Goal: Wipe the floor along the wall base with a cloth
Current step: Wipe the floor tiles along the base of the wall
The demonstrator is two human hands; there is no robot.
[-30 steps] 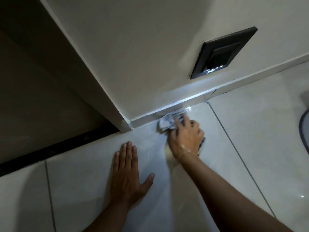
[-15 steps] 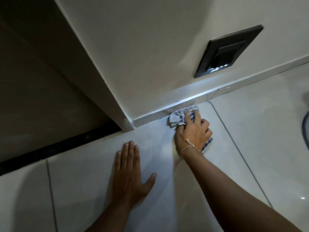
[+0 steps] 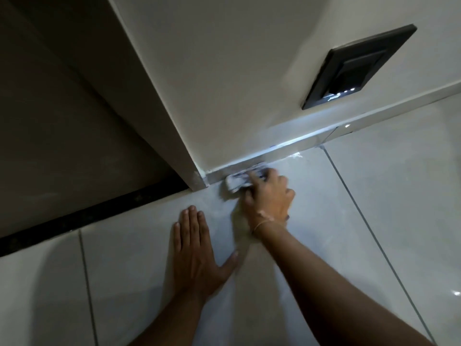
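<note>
No readable writing or brand shows anywhere; the dark wall plate (image 3: 359, 68) carries only a few small lit dots and a mark too blurred to read. A person crouches over a pale tiled floor (image 3: 374, 208) beside a cream wall (image 3: 237, 83). The left hand (image 3: 197, 255) lies flat on the tile, fingers straight and close together, thumb spread out to the side, holding nothing. The right hand (image 3: 270, 196) is curled over a bunched cloth (image 3: 235, 183), white with blue marks, pressing it down on the floor. The cloth sits against the skirting strip (image 3: 287, 148) at the wall base, just beside the wall's outer corner. A thin band circles the right wrist.
</note>
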